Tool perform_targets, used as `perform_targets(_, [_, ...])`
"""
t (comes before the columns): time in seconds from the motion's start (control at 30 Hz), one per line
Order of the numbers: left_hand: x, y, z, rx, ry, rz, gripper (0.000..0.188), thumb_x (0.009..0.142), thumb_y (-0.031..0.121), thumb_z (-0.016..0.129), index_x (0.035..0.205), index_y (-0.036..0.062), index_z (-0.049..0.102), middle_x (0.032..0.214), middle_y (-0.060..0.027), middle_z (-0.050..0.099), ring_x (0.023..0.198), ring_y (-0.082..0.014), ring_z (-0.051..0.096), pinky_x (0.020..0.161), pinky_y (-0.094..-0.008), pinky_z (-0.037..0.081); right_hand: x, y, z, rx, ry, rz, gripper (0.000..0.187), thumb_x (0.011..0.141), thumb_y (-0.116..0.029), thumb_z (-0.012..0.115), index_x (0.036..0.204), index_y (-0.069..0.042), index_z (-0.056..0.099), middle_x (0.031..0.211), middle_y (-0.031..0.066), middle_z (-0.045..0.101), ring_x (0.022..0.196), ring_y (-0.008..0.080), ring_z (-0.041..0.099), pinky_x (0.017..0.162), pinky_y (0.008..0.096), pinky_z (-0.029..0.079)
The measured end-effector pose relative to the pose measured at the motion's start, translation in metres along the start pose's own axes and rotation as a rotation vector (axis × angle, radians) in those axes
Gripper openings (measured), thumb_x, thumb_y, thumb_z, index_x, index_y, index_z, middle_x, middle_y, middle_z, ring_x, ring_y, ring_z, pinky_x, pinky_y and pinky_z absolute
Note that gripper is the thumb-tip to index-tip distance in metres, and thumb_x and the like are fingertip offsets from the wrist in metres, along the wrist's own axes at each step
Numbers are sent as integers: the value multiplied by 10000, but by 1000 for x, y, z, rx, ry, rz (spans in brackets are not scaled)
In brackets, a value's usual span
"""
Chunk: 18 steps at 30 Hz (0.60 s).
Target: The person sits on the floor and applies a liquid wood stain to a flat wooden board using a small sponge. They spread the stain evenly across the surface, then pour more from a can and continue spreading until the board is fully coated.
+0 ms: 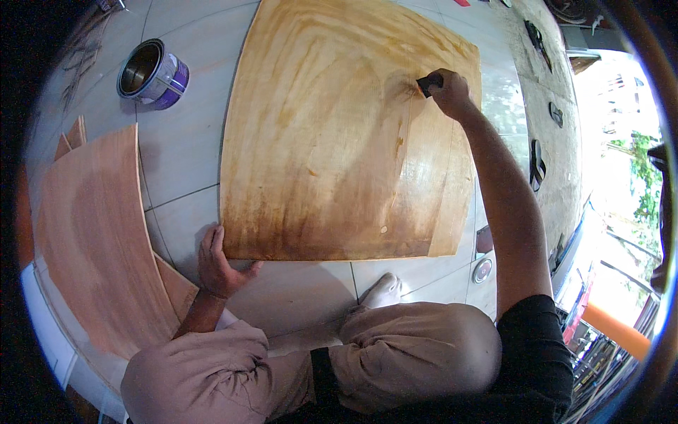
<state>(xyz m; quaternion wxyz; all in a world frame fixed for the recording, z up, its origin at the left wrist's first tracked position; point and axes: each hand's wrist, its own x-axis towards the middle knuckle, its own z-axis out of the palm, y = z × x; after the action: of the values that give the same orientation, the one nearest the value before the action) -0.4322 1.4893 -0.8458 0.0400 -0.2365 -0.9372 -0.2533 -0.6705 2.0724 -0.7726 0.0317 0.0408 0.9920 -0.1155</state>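
Observation:
A large plywood board (318, 134), pale yellow with brown stain darkest along its near edge, lies flat in front of me. Near its far right side my right hand (448, 92) is closed on a small dark pad (429, 85), which is pressed to the wood. The pad's exact kind is too small to tell. My left hand (224, 265) rests at the board's near left corner, its fingers stretched along the left edge and the thumb spread beside the near edge. It holds nothing.
An uncovered purple-and-white can (168, 79) with dark liquid stands at the far left on the tiled floor (187, 159). Reddish plywood sheets (106, 226) lean at my left. Sandals (537, 164) lie on the right, and a round metal floor drain (482, 271) is near my right arm.

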Motion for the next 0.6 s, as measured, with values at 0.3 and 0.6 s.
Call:
perform_targets(0.3, [2,5,-5,-7,-43,-17,1103,738,550,879,1511,-32,348,1408,-282,498,1271,-451,531,1065,-547,457,-1,-16,15,-79,1,116,289,905,-289,676,1043,-42,733,1049,237,741,1040,435,698,917,512,562])
perform_targets(0.6, [1,3,0,-48,-6,-24,1090,757,576,852,1516,-23,348,1404,-304,503,1264,-473,540,1056,-568,462,-63,-47,11,-25,-34,-153,210,911,-64,643,1097,6,712,1080,234,715,1003,412,703,888,479,562])
